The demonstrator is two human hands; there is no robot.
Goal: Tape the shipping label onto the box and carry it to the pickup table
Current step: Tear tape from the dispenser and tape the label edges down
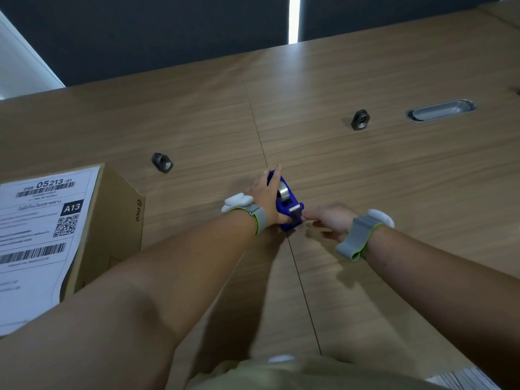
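A blue tape dispenser (289, 205) with a grey roll stands on the wooden table (365, 170) in front of me. My left hand (267, 195) grips its left side. My right hand (329, 219) touches the cutter end with its fingertips, pinching there; the tape itself is too thin to make out. A brown cardboard box (112, 226) stands at the left, with a white shipping label (36, 237) lying on its top. Both wrists carry grey straps with white trackers.
Two small black mounts (162, 162) (360, 119) sit on the table beyond the dispenser. A metal cable slot (440, 110) is set into the table at the right. A dark panel wall runs behind the far edge.
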